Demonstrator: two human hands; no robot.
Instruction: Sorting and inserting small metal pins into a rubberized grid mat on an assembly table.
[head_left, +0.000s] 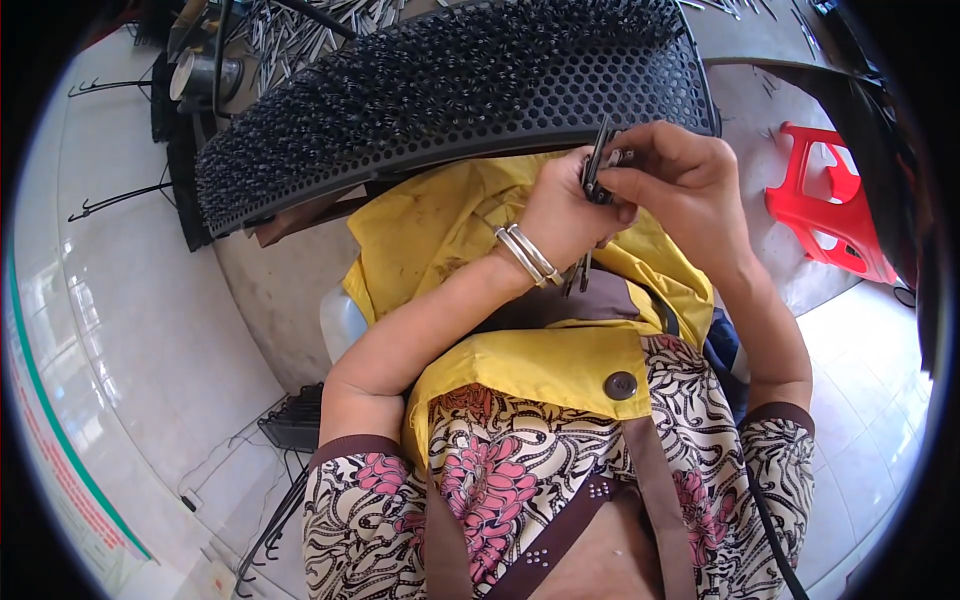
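My left hand (pixel 562 208) is closed round a small bunch of slim dark metal pieces (pixel 597 178). Some ends stick up above the fist, and others (pixel 577 275) poke out below it. Close against it, my right hand (pixel 692 180) pinches at the top of the bunch with thumb and forefinger. A small metal piece seems to be between those fingertips, partly hidden by them. Just beyond both hands lies a long black perforated tray (pixel 655 88), with many dark metal pieces (pixel 420 90) standing upright in its round holes.
Loose silvery metal pieces (pixel 290 45) lie heaped behind the tray, near a round metal can (pixel 195 75). A yellow apron (pixel 430 215) spreads over my lap below the hands. To the right stands a red plastic stool (pixel 830 205); black hooked rods (pixel 120 200) jut out at left.
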